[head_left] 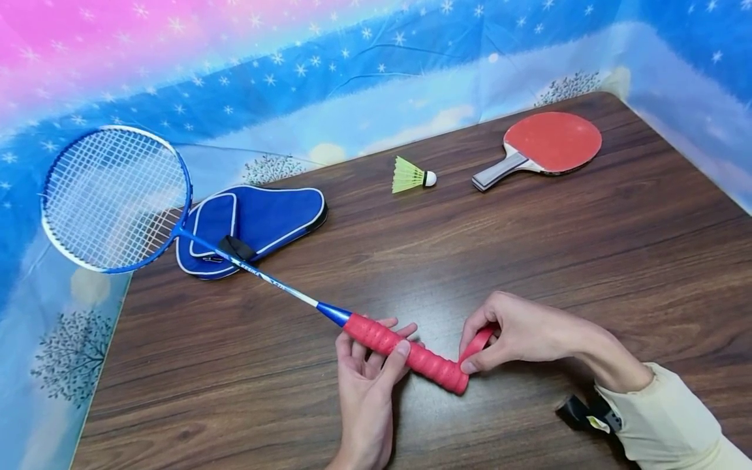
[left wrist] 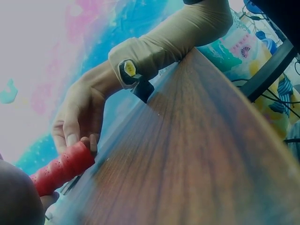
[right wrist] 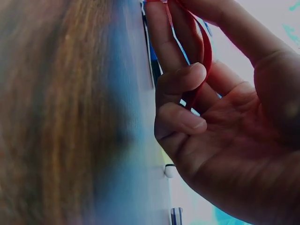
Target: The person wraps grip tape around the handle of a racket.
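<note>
A blue and white badminton racket [head_left: 296, 294] slants across the table, its strung head at the far left. Red perforated overgrip tape [head_left: 431, 364] is wound in ridges around its handle. My left hand [head_left: 365, 398] holds the handle, thumb on top and fingers beneath. At the butt end, my right hand [head_left: 523, 333] pinches a loose strip of the tape [head_left: 480, 341] between thumb and fingers. In the right wrist view the red strip [right wrist: 206, 51] loops down through the curled fingers. The left wrist view shows the wrapped butt end [left wrist: 77, 161] close to the right fingertips.
A blue zipped paddle case [head_left: 276, 212] lies under the racket shaft. Farther back are a yellow shuttlecock [head_left: 411, 176] and a red table tennis paddle [head_left: 552, 143]. A patterned cloth [head_left: 352, 72] hangs behind the wooden table [head_left: 587, 261]. A black wrist strap [head_left: 587, 414] sits at the right sleeve.
</note>
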